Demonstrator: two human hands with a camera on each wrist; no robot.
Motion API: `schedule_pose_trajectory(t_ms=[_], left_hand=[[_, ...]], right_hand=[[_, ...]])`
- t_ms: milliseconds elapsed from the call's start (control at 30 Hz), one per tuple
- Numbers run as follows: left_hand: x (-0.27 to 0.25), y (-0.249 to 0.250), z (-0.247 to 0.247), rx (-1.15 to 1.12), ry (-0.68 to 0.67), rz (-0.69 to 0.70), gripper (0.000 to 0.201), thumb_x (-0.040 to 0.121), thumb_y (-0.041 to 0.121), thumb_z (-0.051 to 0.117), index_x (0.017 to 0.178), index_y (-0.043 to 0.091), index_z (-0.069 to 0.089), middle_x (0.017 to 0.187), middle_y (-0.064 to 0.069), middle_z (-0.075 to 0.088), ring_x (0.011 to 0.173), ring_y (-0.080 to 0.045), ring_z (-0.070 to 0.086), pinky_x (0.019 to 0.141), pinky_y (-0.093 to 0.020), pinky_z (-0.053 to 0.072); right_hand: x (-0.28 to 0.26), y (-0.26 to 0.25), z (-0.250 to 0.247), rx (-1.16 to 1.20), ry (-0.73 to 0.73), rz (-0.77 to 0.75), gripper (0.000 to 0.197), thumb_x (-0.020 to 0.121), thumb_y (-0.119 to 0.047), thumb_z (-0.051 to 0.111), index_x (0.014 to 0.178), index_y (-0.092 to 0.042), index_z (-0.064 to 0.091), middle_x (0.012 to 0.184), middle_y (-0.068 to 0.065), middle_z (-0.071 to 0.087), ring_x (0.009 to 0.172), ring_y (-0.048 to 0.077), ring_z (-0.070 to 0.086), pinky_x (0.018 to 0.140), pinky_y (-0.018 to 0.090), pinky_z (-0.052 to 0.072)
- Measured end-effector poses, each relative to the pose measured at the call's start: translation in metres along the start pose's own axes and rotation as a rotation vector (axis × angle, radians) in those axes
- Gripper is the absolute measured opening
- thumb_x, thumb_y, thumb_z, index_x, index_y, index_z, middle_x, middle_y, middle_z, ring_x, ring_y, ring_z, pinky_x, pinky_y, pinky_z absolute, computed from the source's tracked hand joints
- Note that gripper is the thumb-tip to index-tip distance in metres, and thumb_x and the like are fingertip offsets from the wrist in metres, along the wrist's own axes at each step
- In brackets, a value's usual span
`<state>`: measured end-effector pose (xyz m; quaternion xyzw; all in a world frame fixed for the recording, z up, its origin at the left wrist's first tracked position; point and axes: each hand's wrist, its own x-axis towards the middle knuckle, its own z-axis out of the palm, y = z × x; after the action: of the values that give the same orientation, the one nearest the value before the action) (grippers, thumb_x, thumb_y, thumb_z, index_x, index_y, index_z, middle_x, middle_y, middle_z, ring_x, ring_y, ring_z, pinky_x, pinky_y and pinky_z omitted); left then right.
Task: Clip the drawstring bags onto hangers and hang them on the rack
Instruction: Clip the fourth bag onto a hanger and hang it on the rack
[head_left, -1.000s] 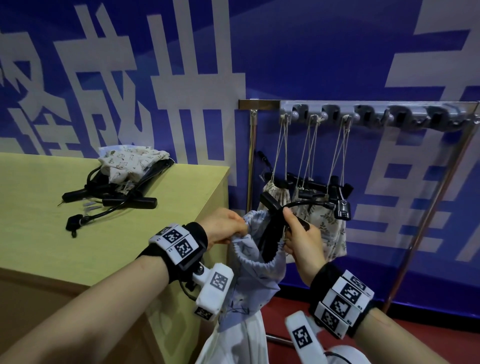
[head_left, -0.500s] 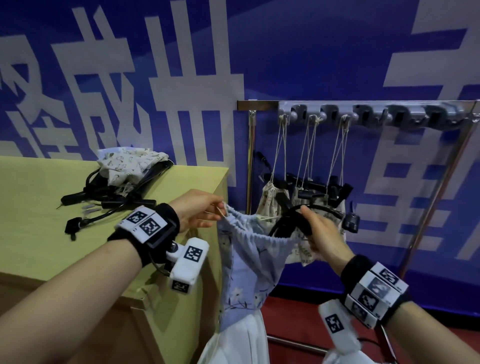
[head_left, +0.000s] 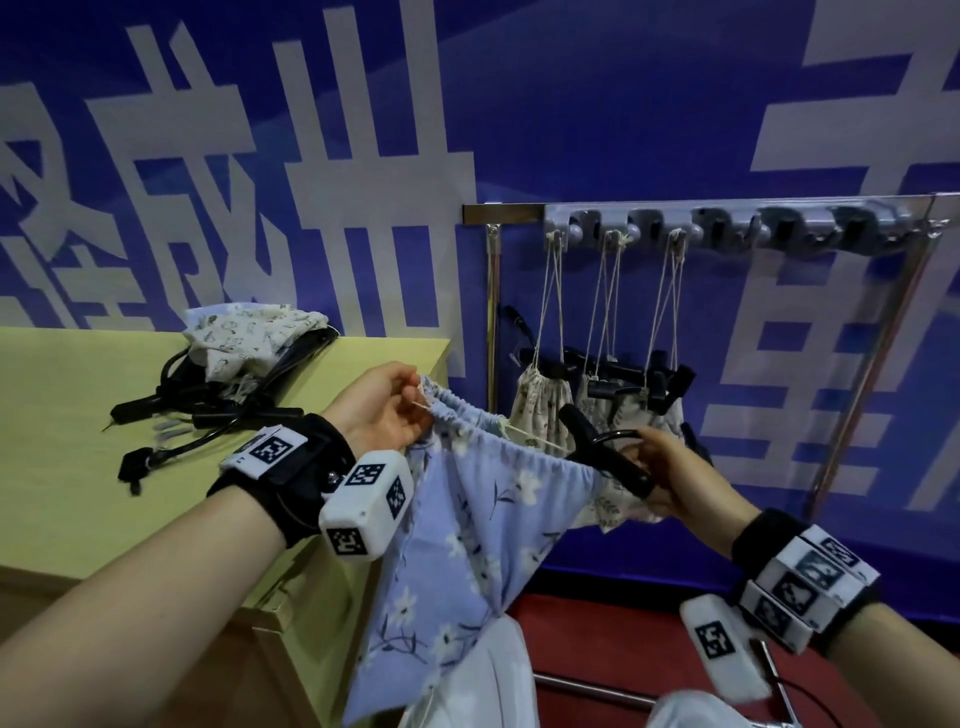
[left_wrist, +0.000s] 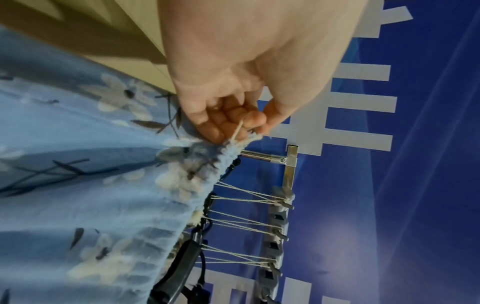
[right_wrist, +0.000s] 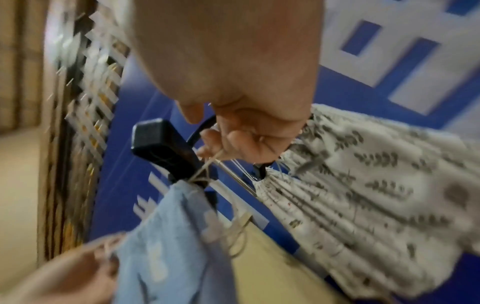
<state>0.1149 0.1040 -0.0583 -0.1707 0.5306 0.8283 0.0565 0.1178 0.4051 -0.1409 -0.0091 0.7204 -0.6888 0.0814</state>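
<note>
A light-blue floral drawstring bag (head_left: 467, 530) hangs stretched between my hands in front of the rack. My left hand (head_left: 387, 415) pinches its gathered top edge and cream drawstring (left_wrist: 237, 131) at the left corner. My right hand (head_left: 660, 473) grips a black clip hanger (head_left: 602, 447), whose clip (right_wrist: 166, 148) bites the bag's right corner (right_wrist: 182, 191). Behind, the metal rack (head_left: 727, 228) carries three cream patterned bags (head_left: 540, 405) hung by their strings from grey hooks.
A yellow-green table (head_left: 78, 467) stands at the left, with a pile of black hangers (head_left: 208, 410) and a folded cream bag (head_left: 249, 332) on it. Several rack hooks (head_left: 841, 223) on the right are free. The floor under the rack is red.
Both hands moved apart, the left one leftward and the right one rightward, so the blue bag's gathered mouth now stretches wide between them. The bag has also risen slightly.
</note>
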Motion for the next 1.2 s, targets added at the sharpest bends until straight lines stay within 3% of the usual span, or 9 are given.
schedule_pose_trajectory(t_ms=[100,200,367,500,567,667,833,1000,1200], left_hand=[[-0.002,0.002,0.004,0.035,-0.07,-0.029,0.025,0.094,0.021,0.049,0.071,0.014,0.053,0.039,0.008,0.029,0.039,-0.005,0.032,0.047,-0.018,0.039],[-0.006,0.001,0.009,0.218,-0.117,-0.063,0.025,0.097,0.022,0.049,0.077,0.012,0.06,0.04,0.009,0.026,0.034,-0.005,0.027,0.037,-0.014,0.031],[-0.011,0.003,0.006,0.429,-0.119,-0.027,0.022,0.098,0.024,0.048,0.085,0.014,0.063,0.042,0.011,0.028,0.034,-0.003,0.03,0.051,-0.02,0.021],[-0.01,0.002,0.01,0.28,-0.068,0.018,0.026,0.097,0.019,0.048,0.073,0.013,0.058,0.038,0.01,0.025,0.033,-0.005,0.03,0.049,-0.016,0.025],[-0.009,0.0,0.016,0.248,-0.056,0.053,0.027,0.098,0.019,0.046,0.073,0.014,0.056,0.036,0.01,0.024,0.031,-0.004,0.027,0.043,-0.014,0.027],[-0.01,0.0,0.024,0.283,-0.09,0.099,0.027,0.098,0.023,0.046,0.073,0.017,0.056,0.038,0.01,0.027,0.036,-0.004,0.031,0.051,-0.019,0.031],[-0.015,-0.001,0.031,0.431,-0.123,0.15,0.024,0.097,0.026,0.05,0.079,0.017,0.063,0.048,0.01,0.035,0.045,-0.006,0.039,0.055,-0.019,0.037],[-0.021,-0.004,0.034,0.799,0.009,0.286,0.018,0.086,0.012,0.061,0.068,0.011,0.066,0.045,0.008,0.039,0.038,-0.007,0.036,0.038,-0.015,0.033],[-0.026,-0.014,0.027,1.124,-0.121,0.04,0.02,0.091,0.012,0.055,0.095,0.004,0.074,0.042,0.011,0.044,0.049,-0.011,0.039,0.052,-0.021,0.037]], right_hand=[[-0.004,-0.003,0.002,0.335,0.021,-0.044,0.023,0.095,-0.022,0.043,0.076,-0.013,0.05,0.057,-0.002,0.036,0.042,0.008,0.026,0.041,0.02,0.024],[0.001,-0.007,0.005,0.498,0.032,0.039,0.037,0.099,-0.017,0.04,0.062,-0.017,0.039,0.044,-0.006,0.028,0.032,0.005,0.022,0.035,0.019,0.019],[0.0,-0.003,0.002,0.442,-0.015,0.218,0.037,0.099,-0.019,0.045,0.063,-0.021,0.034,0.039,-0.009,0.024,0.028,0.003,0.019,0.027,0.015,0.016],[0.001,-0.005,0.007,0.599,0.13,0.108,0.037,0.098,-0.014,0.047,0.061,-0.016,0.05,0.038,-0.008,0.032,0.028,0.002,0.025,0.029,0.013,0.023],[0.001,-0.005,0.011,0.579,0.168,0.014,0.038,0.098,-0.011,0.043,0.062,-0.014,0.055,0.04,-0.007,0.041,0.03,0.002,0.032,0.032,0.012,0.029],[0.0,-0.007,0.015,0.512,0.178,-0.093,0.033,0.095,-0.008,0.047,0.066,-0.012,0.062,0.051,0.001,0.054,0.037,0.008,0.044,0.037,0.015,0.033],[0.002,-0.012,0.024,0.492,0.112,0.013,0.029,0.093,-0.017,0.057,0.064,-0.015,0.058,0.048,-0.003,0.042,0.036,0.008,0.042,0.043,0.022,0.039],[-0.005,-0.007,0.024,0.361,-0.105,0.213,0.023,0.095,-0.023,0.053,0.079,-0.009,0.063,0.038,-0.006,0.026,0.03,0.009,0.029,0.032,0.02,0.035],[-0.004,0.005,0.039,0.102,-0.072,0.159,0.018,0.091,-0.008,0.059,0.075,-0.003,0.067,0.051,0.005,0.048,0.033,0.01,0.046,0.031,0.017,0.04]])
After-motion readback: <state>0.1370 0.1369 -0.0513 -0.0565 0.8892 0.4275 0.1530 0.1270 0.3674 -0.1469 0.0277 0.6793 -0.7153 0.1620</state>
